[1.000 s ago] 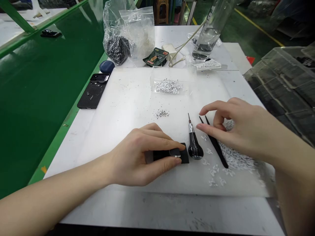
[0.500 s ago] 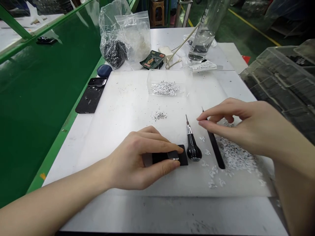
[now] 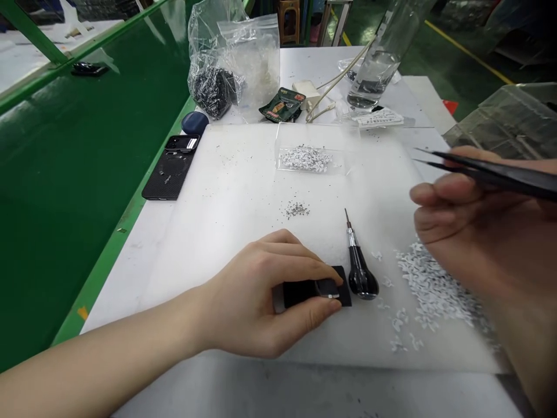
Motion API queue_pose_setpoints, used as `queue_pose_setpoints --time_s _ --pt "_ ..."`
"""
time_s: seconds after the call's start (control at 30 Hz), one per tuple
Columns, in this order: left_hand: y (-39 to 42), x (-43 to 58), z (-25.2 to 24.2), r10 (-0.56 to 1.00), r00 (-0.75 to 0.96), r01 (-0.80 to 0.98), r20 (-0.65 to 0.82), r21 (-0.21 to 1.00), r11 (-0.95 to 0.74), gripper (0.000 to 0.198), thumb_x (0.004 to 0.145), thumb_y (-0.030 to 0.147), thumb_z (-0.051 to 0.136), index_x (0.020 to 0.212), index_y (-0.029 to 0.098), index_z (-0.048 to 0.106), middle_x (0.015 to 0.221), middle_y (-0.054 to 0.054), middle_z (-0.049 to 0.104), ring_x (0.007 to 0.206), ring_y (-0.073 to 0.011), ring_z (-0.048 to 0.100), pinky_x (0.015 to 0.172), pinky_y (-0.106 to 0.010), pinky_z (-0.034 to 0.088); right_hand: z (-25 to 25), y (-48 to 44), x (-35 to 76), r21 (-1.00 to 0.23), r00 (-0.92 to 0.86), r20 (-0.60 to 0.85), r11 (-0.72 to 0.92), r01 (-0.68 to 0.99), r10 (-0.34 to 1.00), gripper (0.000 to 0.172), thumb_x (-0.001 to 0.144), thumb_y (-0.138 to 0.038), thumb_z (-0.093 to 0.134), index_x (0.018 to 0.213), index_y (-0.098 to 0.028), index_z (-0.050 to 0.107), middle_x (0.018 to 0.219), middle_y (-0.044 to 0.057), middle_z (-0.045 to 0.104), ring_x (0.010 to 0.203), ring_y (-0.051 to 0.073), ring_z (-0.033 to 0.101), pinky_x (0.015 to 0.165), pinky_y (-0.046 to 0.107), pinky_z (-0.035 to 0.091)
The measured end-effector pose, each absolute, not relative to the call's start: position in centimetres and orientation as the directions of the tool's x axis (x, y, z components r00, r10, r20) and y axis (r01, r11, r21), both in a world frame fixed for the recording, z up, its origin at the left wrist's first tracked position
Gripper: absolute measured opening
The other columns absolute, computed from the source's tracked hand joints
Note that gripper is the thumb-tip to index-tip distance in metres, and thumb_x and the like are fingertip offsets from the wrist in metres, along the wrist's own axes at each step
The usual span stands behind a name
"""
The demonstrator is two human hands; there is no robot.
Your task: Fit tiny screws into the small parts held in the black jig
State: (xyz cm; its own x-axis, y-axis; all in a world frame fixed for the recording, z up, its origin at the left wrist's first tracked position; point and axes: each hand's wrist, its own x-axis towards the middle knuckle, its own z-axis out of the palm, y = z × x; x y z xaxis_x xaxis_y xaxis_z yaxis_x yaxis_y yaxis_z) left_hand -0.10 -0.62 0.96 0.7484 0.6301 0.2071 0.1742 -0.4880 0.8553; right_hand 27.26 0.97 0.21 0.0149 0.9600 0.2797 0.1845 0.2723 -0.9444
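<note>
White mat (image 3: pixel 226 191), small black rectangular piece (image 3: pixel 300 293)

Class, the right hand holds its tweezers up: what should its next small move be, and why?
Probably lower the tweezers to the small glossy piece on the black pad, because their tips point free while the left hand steadies that pad.

Pretty sure this is a factory assembly floor, going by the long green conveyor belt (image 3: pixel 73 174) beside the white workbench (image 3: pixel 130 249), the glossy green painted floor (image 3: pixel 435 52) with its yellow lane line (image 3: pixel 467 35), and the clear plastic parts bins (image 3: pixel 509 122) off to the right.
</note>
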Motion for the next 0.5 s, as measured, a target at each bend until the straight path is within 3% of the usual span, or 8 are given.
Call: queue_pose_setpoints --time_s 0.1,0.17,0.3,0.4,0.43,0.5 --pt "-0.5 -0.2 1.0 0.627 0.753 0.181 0.197 0.855 -0.486 0.02 0.089 0.018 0.065 0.104 0.007 0.073 0.095 -0.006 0.076 0.087 -0.013 0.069 0.092 -0.029 0.048 0.4 0.5 25.7 -0.992 0.041 0.079 0.083 -0.094 0.996 0.039 0.089 -0.017 0.046 0.11 -0.034 0.075 0.116 -0.002 0.076 0.127 0.023 0.061 0.06 0.027 0.06" --pt "-0.5 -0.2 1.0 0.626 0.755 0.18 0.196 0.855 -0.485 0.019 0.09 0.018 0.065 0.104 0.007 0.073 0.095 -0.006 0.076 0.086 -0.0126 0.068 0.092 -0.028 0.047 0.5 0.3 24.6 -0.995 0.089 0.04 0.048 -0.092 0.995 0.038 0.085 -0.013 0.055 0.108 -0.036 0.075 0.118 -0.005 0.075 0.13 0.021 0.059 0.062 0.021 0.061" --pt "-0.5 -0.2 1.0 0.625 0.76 0.191 0.177 0.859 -0.475 0.019 0.09 0.018 0.064 0.103 0.007 0.073 0.095 -0.006 0.076 0.086 -0.0128 0.068 0.092 -0.029 0.047 0.6 0.0 23.0 -0.997 0.26 0.077 0.08 0.0 0.963 0.016 0.088 -0.038 0.066 0.098 -0.032 0.077 0.106 0.002 0.078 0.107 0.025 0.072 0.053 0.024 0.061" --pt "-0.6 -0.1 1.1 0.623 0.764 0.196 0.169 0.859 -0.473 0.019 0.09 0.019 0.064 0.103 0.008 0.072 0.095 -0.006 0.076 0.086 -0.0133 0.068 0.093 -0.03 0.047 0.5 -0.3 22.5 -0.982 0.297 0.16 0.122 0.144 0.941 0.038 0.094 -0.05 0.054 0.081 -0.024 0.079 0.088 0.009 0.077 0.075 0.024 0.076 0.044 0.029 0.056" --pt "-0.6 -0.1 1.1 0.625 0.762 0.198 0.167 0.859 -0.472 0.019 0.09 0.019 0.064 0.103 0.008 0.072 0.095 -0.006 0.076 0.085 -0.0133 0.068 0.093 -0.03 0.047 0.5 -0.3 22.5 -0.969 0.29 0.186 0.125 0.215 0.939 0.039 0.094 -0.049 0.054 0.079 -0.023 0.079 0.082 0.009 0.076 0.07 0.023 0.074 0.043 0.03 0.054" --pt "-0.6 -0.1 1.1 0.63 0.759 0.201 0.167 0.86 -0.47 0.018 0.09 0.019 0.064 0.102 0.008 0.073 0.095 -0.006 0.076 0.085 -0.0132 0.068 0.093 -0.03 0.046 0.4 -0.5 22.4 -0.935 0.254 0.232 0.144 0.325 0.939 0.027 0.094 -0.043 0.057 0.095 -0.027 0.079 0.079 0.006 0.073 0.07 0.022 0.072 0.044 0.03 0.053"
